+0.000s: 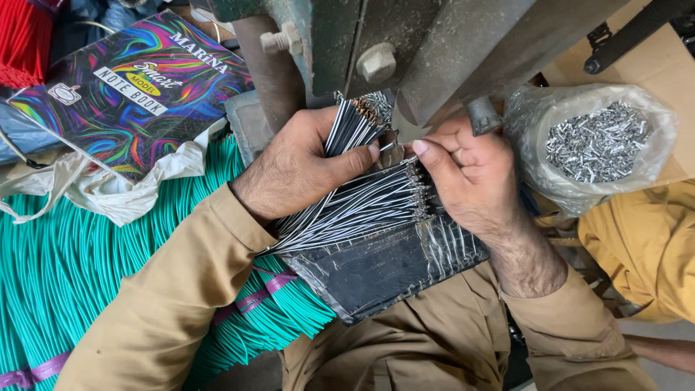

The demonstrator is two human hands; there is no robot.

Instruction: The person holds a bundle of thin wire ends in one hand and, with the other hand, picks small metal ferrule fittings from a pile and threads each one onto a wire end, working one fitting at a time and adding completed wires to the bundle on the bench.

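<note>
My left hand point(300, 166) is closed around a bundle of black-and-white striped wires point(351, 127), holding them up under a grey-green metal machine point(434, 51). A second fan of the same wires point(355, 213) lies on a black, tape-wrapped pad point(376, 271) on my lap, its metal-tipped ends pointing right. My right hand point(470, 177) rests on those tipped ends, thumb and fingers pinched at a small metal piece point(391, 148) between the two hands.
A clear plastic bag of small silver metal terminals point(597, 141) sits at the right. Bundles of teal wire point(72, 268) tied with purple bands lie at the left, with a colourful notebook point(137, 90) and red wire point(25, 36) behind them. Another person's yellow clothing point(644, 246) is at the right.
</note>
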